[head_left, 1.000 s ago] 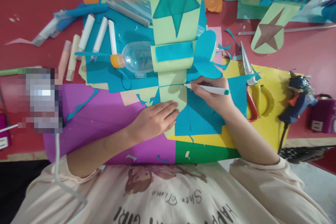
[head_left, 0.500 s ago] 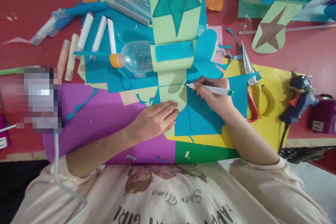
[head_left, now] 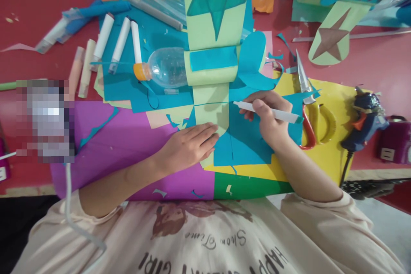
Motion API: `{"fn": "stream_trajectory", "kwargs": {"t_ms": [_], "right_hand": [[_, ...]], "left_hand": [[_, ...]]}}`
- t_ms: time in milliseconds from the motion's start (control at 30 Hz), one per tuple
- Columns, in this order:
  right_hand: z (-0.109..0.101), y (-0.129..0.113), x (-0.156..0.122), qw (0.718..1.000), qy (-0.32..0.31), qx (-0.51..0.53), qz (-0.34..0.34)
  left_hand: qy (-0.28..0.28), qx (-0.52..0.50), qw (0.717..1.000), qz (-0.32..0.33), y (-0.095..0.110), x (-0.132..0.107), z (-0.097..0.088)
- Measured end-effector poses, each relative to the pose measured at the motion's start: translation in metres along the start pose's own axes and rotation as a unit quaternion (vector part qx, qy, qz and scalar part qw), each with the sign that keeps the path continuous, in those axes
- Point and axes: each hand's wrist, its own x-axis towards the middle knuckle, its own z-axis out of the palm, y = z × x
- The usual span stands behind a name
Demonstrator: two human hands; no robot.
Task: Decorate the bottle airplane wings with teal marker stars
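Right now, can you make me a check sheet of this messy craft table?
Surface: red table under purple, yellow and green paper sheets.
Job's things: marker, green strip, teal paper, clear bottle.
Clutter: scissors, glue gun, white tubes, teal scraps.
Hands: left hand flat, fingertips on green strip; right hand grips marker.
Cables: glue gun cord; white cable at left.
Surroundings: star cut-out far side; purple box at right.

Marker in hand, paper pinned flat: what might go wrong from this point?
The marker tip in the right hand is over blue paper; a slip could leave a stray line. The scissors lie close beside that hand; a sideways sweep might hit them. Only the left hand pins the green strip, so it may shift.
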Motion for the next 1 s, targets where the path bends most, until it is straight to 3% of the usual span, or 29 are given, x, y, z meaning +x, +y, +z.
{"fn": "stream_trajectory", "kwargs": {"t_ms": [400,1000], "right_hand": [[0.0028,0.0054,-0.0014,0.997,-0.033,-0.071,0.009],[0.0024,0.0057,0.0000,0.997,-0.025,-0.070,0.000]], "left_hand": [[0.008,0.008,1.000,0.000,-0.0009,0.0009,-0.0005],[0.007,-0.008,1.000,-0.005,-0.0020,0.0003,-0.0011]]}}
